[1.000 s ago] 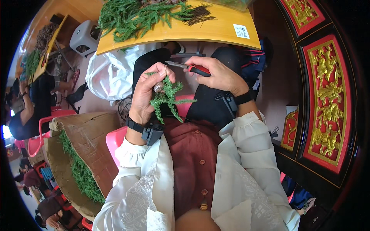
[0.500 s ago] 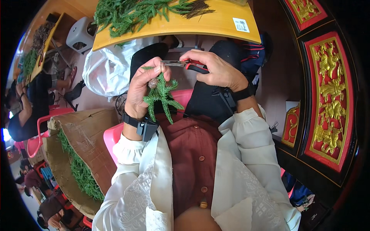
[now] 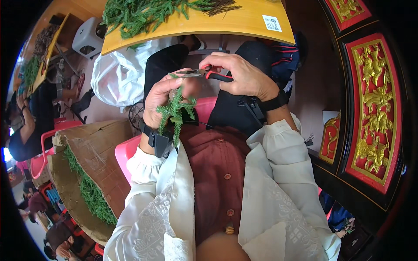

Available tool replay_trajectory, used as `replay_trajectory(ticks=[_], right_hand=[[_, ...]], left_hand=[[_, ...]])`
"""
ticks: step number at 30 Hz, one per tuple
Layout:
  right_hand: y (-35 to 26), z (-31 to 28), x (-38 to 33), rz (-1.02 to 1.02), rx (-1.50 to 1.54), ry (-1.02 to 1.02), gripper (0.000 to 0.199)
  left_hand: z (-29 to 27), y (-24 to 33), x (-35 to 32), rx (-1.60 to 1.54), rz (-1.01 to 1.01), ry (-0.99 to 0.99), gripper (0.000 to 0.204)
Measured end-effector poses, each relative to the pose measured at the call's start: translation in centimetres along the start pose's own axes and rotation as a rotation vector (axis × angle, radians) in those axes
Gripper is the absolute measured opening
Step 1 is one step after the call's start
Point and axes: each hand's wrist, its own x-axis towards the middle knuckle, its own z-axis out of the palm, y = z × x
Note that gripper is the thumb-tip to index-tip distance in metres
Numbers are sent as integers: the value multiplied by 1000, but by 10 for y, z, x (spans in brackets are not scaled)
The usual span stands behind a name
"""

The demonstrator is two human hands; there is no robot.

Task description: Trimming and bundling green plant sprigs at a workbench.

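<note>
My right hand point(image 3: 248, 77) is closed around one pair of red-handled pliers point(image 3: 203, 72), its metal tips right by the fingertips of my left hand point(image 3: 157, 96), which pinches one green sprig point(image 3: 175, 108) near its top, above my lap. This sprig seems partway worked. Beyond, one yellow table point(image 3: 244, 28) bears a green pile point(image 3: 143, 17), too tangled to count, seemingly unworked. One cardboard box point(image 3: 102, 156), to my left, holds more greenery point(image 3: 89, 191).

Sprig point(image 3: 176, 108) left of pliers point(image 3: 200, 73), probably wires point(image 3: 222, 7) on table point(image 3: 237, 22)
</note>
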Motion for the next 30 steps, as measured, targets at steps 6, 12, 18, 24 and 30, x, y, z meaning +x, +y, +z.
replay_trajectory(ticks=[6, 12, 18, 24, 30], right_hand=[[-2, -2, -1, 62, -47, 54, 31], [-12, -2, -1, 365, -154, 50, 21], [4, 3, -3, 190, -111, 111, 28], [4, 3, 0, 36, -123, 108, 39], [6, 2, 0, -81, -164, 125, 46]], left_hand=[[-4, 4, 1, 73, 25, 32, 17], [3, 7, 3, 821, 299, 534, 9], [6, 11, 2, 666, 239, 509, 8], [-2, 10, 0, 269, 128, 286, 11], [3, 6, 2, 158, 101, 183, 17]])
